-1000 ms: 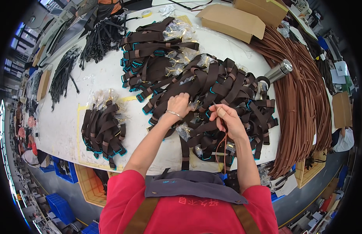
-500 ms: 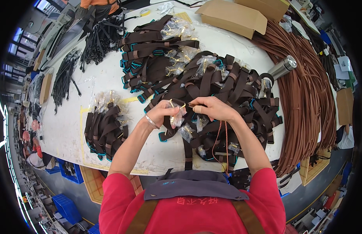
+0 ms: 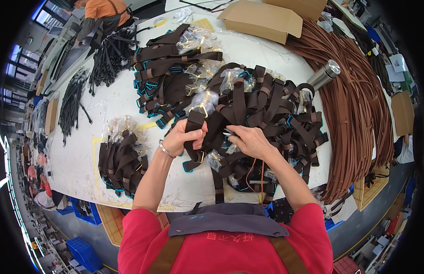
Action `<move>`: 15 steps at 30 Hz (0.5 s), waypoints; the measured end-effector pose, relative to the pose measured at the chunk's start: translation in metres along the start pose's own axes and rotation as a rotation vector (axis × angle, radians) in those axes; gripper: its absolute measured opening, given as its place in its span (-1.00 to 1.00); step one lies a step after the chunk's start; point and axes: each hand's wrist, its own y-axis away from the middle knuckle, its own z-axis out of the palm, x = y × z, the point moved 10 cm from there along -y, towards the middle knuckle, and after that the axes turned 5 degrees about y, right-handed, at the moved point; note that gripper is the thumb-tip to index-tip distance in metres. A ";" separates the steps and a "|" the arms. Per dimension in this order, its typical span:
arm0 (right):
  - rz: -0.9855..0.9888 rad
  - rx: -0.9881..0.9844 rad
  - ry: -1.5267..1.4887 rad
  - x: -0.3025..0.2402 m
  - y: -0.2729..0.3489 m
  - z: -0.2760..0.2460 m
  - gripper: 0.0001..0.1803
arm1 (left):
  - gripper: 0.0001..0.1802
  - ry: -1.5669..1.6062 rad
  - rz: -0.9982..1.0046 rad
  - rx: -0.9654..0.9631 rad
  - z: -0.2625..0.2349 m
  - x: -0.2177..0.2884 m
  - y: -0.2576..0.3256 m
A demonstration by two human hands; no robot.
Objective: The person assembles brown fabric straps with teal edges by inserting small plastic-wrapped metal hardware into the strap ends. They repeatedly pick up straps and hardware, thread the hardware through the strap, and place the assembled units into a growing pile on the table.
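The left hand (image 3: 178,140) gripped a dark strap (image 3: 195,120); the right hand (image 3: 253,141) pinched a small metal tool (image 3: 229,132) nearby.

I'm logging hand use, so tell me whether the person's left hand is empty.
No, the left hand grips a dark brown strap.

Likely a workshop: heaped straps (image 3: 254,107).

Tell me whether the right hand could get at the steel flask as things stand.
Probably yes: the steel flask has its top uncovered, though the right hand seems to hold a small metal tool and would likely reach over the heap of dark straps.
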 end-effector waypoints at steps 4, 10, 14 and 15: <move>0.106 -0.024 -0.368 0.024 0.003 0.008 -0.61 | -0.74 -0.021 -0.034 0.027 -0.004 -0.001 0.001; -0.073 -0.025 -0.131 -0.005 -0.011 0.009 -0.61 | -0.70 -0.055 -0.068 -0.025 0.009 -0.009 0.024; 0.032 -0.128 0.155 -0.002 -0.003 0.021 -0.62 | -0.65 -0.052 -0.046 -0.063 0.009 -0.009 0.022; 0.036 -0.129 0.160 -0.001 -0.001 0.022 -0.63 | -0.61 -0.024 -0.001 -0.058 0.010 -0.006 0.019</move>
